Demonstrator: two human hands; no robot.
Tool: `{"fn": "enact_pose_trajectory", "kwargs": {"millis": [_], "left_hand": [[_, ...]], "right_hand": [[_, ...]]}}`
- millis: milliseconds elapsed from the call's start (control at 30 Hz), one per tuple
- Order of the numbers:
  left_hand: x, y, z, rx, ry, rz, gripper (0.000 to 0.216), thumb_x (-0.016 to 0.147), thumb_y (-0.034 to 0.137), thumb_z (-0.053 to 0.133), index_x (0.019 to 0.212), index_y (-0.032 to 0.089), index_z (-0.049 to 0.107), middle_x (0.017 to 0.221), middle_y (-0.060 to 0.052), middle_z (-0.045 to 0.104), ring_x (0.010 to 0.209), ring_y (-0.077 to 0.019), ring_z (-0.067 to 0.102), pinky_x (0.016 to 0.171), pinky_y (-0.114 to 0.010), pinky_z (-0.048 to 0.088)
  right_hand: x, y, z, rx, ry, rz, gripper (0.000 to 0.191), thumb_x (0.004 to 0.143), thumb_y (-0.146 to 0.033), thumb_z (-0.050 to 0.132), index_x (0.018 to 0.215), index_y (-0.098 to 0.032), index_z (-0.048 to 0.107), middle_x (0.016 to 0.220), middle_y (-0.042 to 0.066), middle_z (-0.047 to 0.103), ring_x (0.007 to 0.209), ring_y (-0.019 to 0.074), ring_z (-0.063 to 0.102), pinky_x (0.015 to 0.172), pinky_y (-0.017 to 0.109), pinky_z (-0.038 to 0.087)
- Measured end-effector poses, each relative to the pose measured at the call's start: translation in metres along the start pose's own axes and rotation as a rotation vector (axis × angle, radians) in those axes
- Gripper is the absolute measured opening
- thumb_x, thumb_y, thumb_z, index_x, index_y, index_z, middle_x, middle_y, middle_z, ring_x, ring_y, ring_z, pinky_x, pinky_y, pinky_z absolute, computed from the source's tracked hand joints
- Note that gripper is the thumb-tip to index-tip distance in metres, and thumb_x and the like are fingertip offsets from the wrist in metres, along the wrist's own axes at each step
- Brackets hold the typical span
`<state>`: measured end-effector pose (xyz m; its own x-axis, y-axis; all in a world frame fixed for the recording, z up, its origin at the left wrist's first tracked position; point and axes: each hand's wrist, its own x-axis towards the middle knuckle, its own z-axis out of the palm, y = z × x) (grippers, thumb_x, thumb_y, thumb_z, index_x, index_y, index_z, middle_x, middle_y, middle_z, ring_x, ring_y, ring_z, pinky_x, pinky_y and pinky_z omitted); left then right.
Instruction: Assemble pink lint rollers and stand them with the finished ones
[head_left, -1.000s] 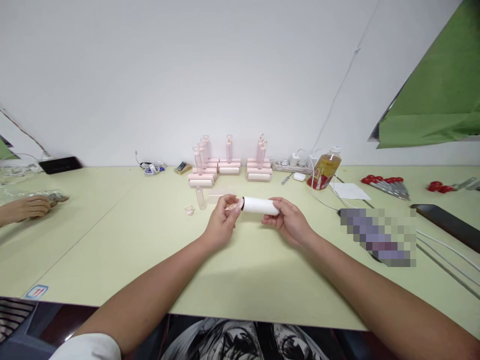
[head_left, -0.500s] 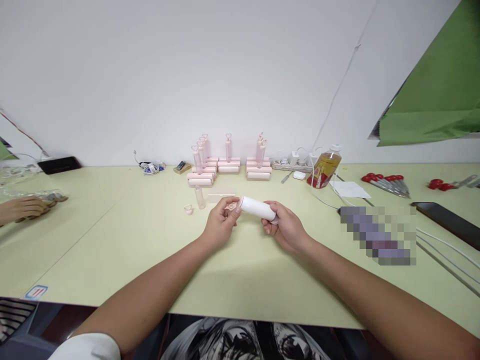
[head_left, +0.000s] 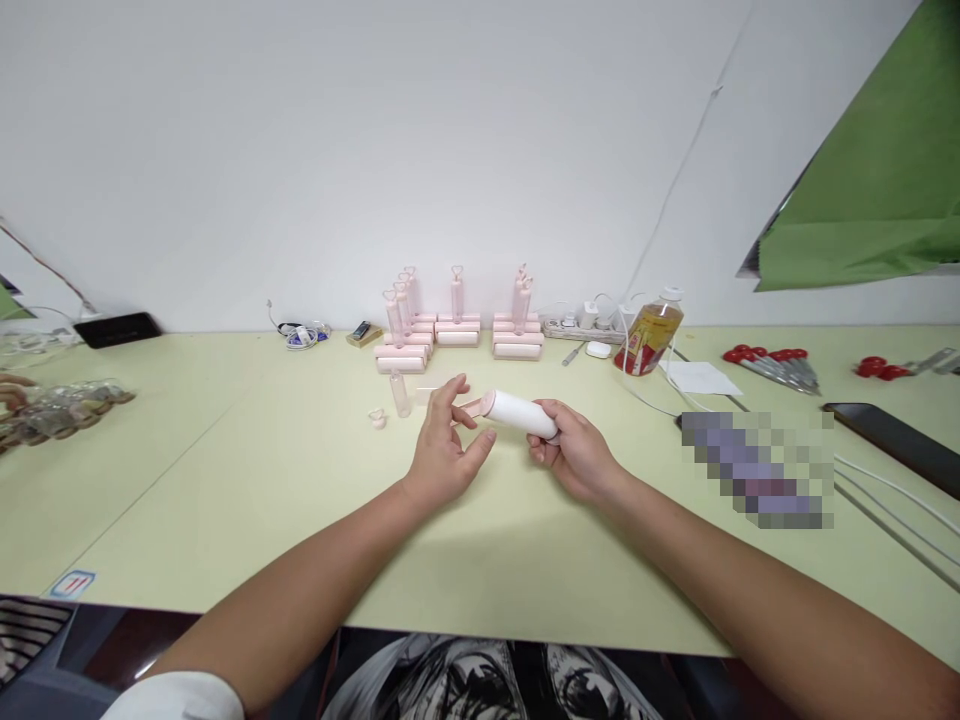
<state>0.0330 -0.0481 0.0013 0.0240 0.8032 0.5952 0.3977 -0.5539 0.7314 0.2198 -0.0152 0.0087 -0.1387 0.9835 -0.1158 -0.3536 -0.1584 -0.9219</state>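
Observation:
A white lint roller (head_left: 517, 412) with a pink end and a short pink arm is held above the table, tilted slightly down to the right. My right hand (head_left: 574, 450) grips its right end. Beside the pink end, my left hand (head_left: 448, 445) has its fingers apart; it is near the pink arm, and I cannot see whether a finger touches it. Behind my left hand a clear pink handle tube (head_left: 400, 394) stands on the table, with a small pink cap (head_left: 377, 419) to its left. A clear pink cover (head_left: 426, 392) is partly hidden by my left hand.
Several assembled pink lint rollers (head_left: 457, 330) stand along the wall. To their right are a power strip (head_left: 581, 330), a drink bottle (head_left: 651, 335) and red-handled tools (head_left: 772, 365). A black phone (head_left: 896, 445) lies far right. Another person's hand (head_left: 13, 390) is at the left edge by bagged items (head_left: 64, 410).
My left hand has let go of the roller's left end and its fingers have spread, showing the pink arm. The other person's hand has moved left.

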Motion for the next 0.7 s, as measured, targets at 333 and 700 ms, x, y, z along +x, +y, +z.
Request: {"fn": "enact_pose_trajectory", "kwargs": {"millis": [333, 700], "left_hand": [[0.0022, -0.0029, 0.0003, 0.109, -0.118, -0.021, 0.051, 0.082, 0.023, 0.059, 0.132, 0.024, 0.048, 0.126, -0.01, 0.051, 0.083, -0.0133, 0.059, 0.052, -0.021, 0.048], [0.0018, -0.0034, 0.0, 0.104, -0.072, 0.004, 0.04, 0.079, 0.021, 0.06, 0.119, 0.025, 0.058, 0.142, -0.01, 0.035, 0.097, -0.017, 0.056, 0.067, -0.027, 0.054]], "right_hand": [[0.0004, 0.0022, -0.0014, 0.041, 0.014, -0.025, 0.025, 0.075, -0.039, 0.066, 0.088, -0.019, 0.058, 0.064, -0.002, 0.054, 0.052, 0.0108, 0.05, 0.041, 0.022, 0.041], [0.0003, 0.0034, -0.0003, -0.011, 0.027, -0.036, 0.024, 0.076, -0.039, 0.063, 0.089, -0.02, 0.057, 0.063, -0.003, 0.053, 0.051, 0.0113, 0.05, 0.042, 0.023, 0.041]]}}
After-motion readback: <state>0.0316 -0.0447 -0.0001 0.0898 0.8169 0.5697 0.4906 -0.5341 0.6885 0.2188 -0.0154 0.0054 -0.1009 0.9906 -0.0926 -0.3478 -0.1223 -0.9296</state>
